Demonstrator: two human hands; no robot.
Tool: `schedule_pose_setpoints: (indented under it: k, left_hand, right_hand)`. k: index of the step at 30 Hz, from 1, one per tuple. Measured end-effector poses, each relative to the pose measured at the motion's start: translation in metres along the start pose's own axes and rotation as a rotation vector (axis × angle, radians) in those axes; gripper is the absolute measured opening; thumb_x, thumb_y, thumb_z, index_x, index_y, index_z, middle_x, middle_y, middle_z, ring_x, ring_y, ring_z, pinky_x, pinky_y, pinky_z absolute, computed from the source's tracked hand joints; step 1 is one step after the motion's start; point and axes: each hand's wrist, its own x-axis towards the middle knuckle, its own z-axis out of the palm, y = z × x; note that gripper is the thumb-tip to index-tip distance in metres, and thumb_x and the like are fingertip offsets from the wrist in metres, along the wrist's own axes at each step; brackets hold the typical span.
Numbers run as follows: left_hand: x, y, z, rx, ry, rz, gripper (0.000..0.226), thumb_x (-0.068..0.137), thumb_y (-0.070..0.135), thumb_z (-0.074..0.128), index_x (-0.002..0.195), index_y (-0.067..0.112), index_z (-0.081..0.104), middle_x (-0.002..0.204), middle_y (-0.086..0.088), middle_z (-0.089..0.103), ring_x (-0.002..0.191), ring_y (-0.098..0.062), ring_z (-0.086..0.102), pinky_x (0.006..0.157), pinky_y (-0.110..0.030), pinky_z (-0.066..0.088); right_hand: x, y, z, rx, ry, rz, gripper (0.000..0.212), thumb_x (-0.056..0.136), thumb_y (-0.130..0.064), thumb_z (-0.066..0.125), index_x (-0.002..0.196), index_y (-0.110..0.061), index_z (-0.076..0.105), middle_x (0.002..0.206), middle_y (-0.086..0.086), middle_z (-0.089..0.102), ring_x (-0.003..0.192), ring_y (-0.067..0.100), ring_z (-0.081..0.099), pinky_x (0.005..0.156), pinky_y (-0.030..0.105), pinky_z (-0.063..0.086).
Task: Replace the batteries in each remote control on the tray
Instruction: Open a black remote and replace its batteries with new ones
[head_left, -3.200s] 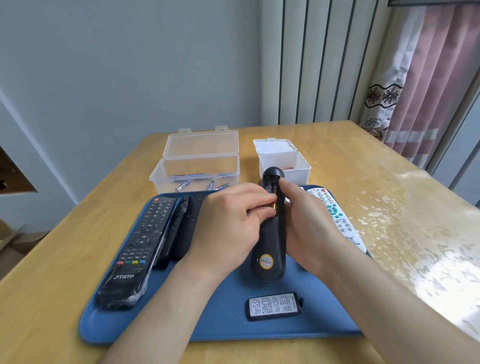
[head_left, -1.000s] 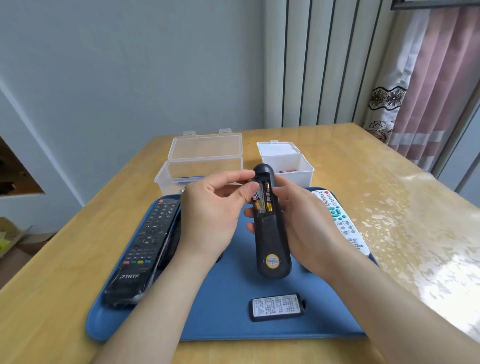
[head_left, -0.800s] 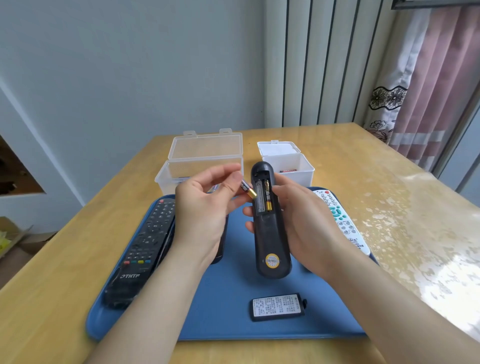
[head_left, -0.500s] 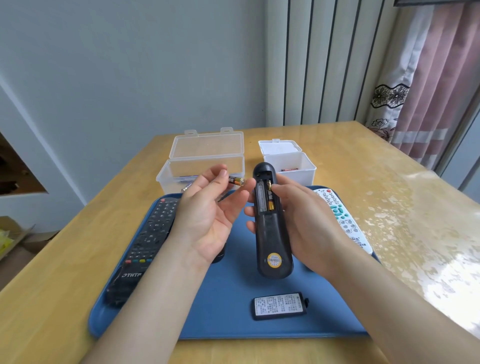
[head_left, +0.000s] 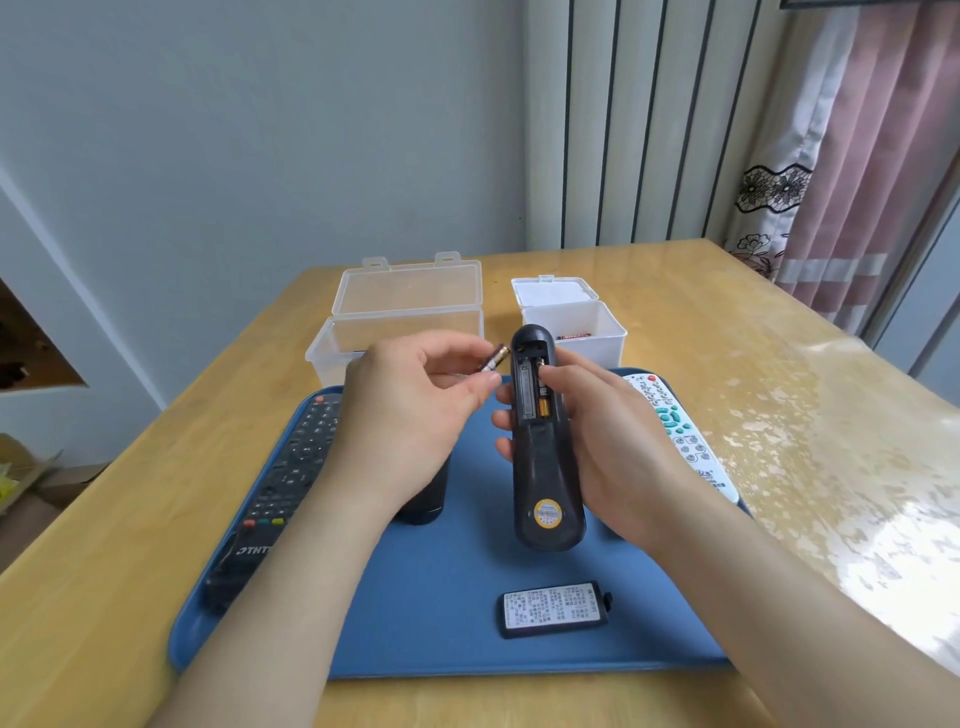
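**Over the blue tray: one battery out, one in the slot**

Above the middle of the flat blue plastic tray (head_left: 441, 623), the right hand (head_left: 623, 452) holds a long black remote control (head_left: 543, 478) back side up. Its fingers (head_left: 503, 417) curl round the body from beneath, and the thumb tip rests at the top of the open battery compartment. A gold-ended battery (head_left: 543, 406) lies in the compartment's right-hand slot. Just left of the remote's top, the left hand (head_left: 410, 415) pinches a small gold-and-black cylindrical battery (head_left: 493, 358) between thumb and fingers (head_left: 485, 382), clear of the remote.

The remote's black rectangular battery cover (head_left: 555, 608), with its printed label up, lies on the tray near the front edge. A black button-covered remote in clear wrap (head_left: 291, 467) lies along the tray's left side, and a white remote with teal buttons (head_left: 680, 431) lies along its right. Behind the tray on the wooden surface (head_left: 779, 415) stand a clear plastic box with its lid open (head_left: 405, 312) and a smaller white open box (head_left: 571, 317).
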Motion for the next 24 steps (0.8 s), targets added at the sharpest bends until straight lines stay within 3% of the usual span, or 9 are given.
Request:
schedule_pose_setpoints:
  k: [2, 4, 6, 10, 12, 14, 17, 20, 24]
  left_hand:
    - [-0.002, 0.000, 0.000, 0.079, -0.008, 0.096, 0.017, 0.083, 0.015, 0.074, 0.077, 0.031, 0.073, 0.064, 0.014, 0.069, 0.060, 0.000, 0.063, 0.066, -0.018, 0.053]
    - [-0.003, -0.005, 0.003, 0.220, 0.006, 0.247, 0.014, 0.087, 0.019, 0.069, 0.077, 0.027, 0.074, 0.061, 0.007, 0.064, 0.059, -0.007, 0.058, 0.062, -0.022, 0.048]
    - [-0.002, -0.010, 0.006, 0.383, 0.023, 0.404, 0.014, 0.088, 0.023, 0.062, 0.082, 0.021, 0.074, 0.067, 0.004, 0.060, 0.063, -0.011, 0.053, 0.062, -0.026, 0.044]
    - [0.000, -0.016, 0.009, 0.499, 0.047, 0.529, 0.014, 0.086, 0.015, 0.058, 0.090, 0.013, 0.071, 0.084, -0.003, 0.060, 0.071, -0.023, 0.058, 0.062, -0.035, 0.050]
    - [-0.001, -0.015, 0.010, 0.416, 0.091, 0.517, 0.013, 0.083, 0.006, 0.062, 0.090, 0.012, 0.071, 0.088, -0.001, 0.061, 0.073, -0.017, 0.059, 0.067, -0.031, 0.051]
    - [-0.002, -0.011, 0.012, 0.234, 0.147, 0.387, 0.019, 0.079, -0.001, 0.070, 0.089, 0.015, 0.070, 0.085, 0.002, 0.064, 0.071, -0.010, 0.059, 0.068, -0.021, 0.051]
    - [-0.004, -0.006, 0.015, -0.010, 0.177, 0.179, 0.024, 0.075, 0.000, 0.078, 0.083, 0.021, 0.068, 0.078, 0.009, 0.068, 0.068, -0.008, 0.064, 0.066, -0.013, 0.052]
    - [-0.005, -0.006, 0.017, -0.078, 0.180, 0.155, 0.021, 0.072, 0.002, 0.082, 0.083, 0.017, 0.071, 0.078, 0.003, 0.069, 0.067, -0.007, 0.065, 0.056, -0.009, 0.050]
    - [-0.002, -0.013, 0.019, -0.032, 0.148, 0.234, 0.020, 0.071, 0.004, 0.083, 0.086, 0.016, 0.075, 0.085, 0.009, 0.063, 0.071, -0.016, 0.066, 0.060, -0.034, 0.060]
  right_hand:
    - [0.000, 0.001, 0.001, -0.016, 0.000, -0.005, 0.024, 0.100, -0.009, 0.046, 0.112, -0.009, 0.067, 0.092, 0.018, 0.068, 0.073, 0.029, 0.067, 0.069, 0.042, 0.059]
    - [-0.001, 0.002, 0.001, -0.037, 0.003, -0.007, 0.024, 0.100, -0.009, 0.046, 0.112, -0.010, 0.067, 0.088, 0.016, 0.068, 0.072, 0.028, 0.067, 0.070, 0.043, 0.058]
    - [-0.002, 0.003, 0.002, -0.082, 0.008, -0.013, 0.025, 0.101, -0.009, 0.046, 0.110, -0.012, 0.068, 0.087, 0.015, 0.067, 0.071, 0.027, 0.066, 0.071, 0.043, 0.059]
    - [-0.005, 0.004, 0.005, -0.218, -0.008, -0.061, 0.028, 0.100, -0.010, 0.046, 0.100, -0.024, 0.071, 0.094, 0.017, 0.066, 0.076, 0.025, 0.067, 0.076, 0.044, 0.059]
    - [-0.007, 0.005, 0.007, -0.245, -0.036, -0.072, 0.030, 0.101, -0.012, 0.045, 0.102, -0.026, 0.071, 0.099, 0.023, 0.066, 0.080, 0.025, 0.067, 0.078, 0.045, 0.059]
    - [-0.008, 0.006, 0.009, -0.252, -0.071, -0.073, 0.030, 0.103, -0.012, 0.044, 0.109, -0.025, 0.070, 0.110, 0.026, 0.065, 0.084, 0.027, 0.067, 0.081, 0.048, 0.058]
    - [-0.009, 0.005, 0.010, -0.223, -0.093, -0.069, 0.031, 0.104, -0.013, 0.043, 0.103, -0.026, 0.071, 0.099, 0.022, 0.066, 0.083, 0.027, 0.066, 0.080, 0.048, 0.058]
    - [-0.010, 0.004, 0.010, -0.180, -0.098, -0.067, 0.030, 0.104, -0.013, 0.043, 0.105, -0.024, 0.071, 0.095, 0.013, 0.070, 0.084, 0.028, 0.066, 0.075, 0.043, 0.058]
    - [-0.009, 0.002, 0.009, -0.161, -0.114, -0.073, 0.029, 0.104, -0.012, 0.041, 0.116, -0.018, 0.067, 0.109, 0.016, 0.073, 0.086, 0.029, 0.066, 0.072, 0.038, 0.057]
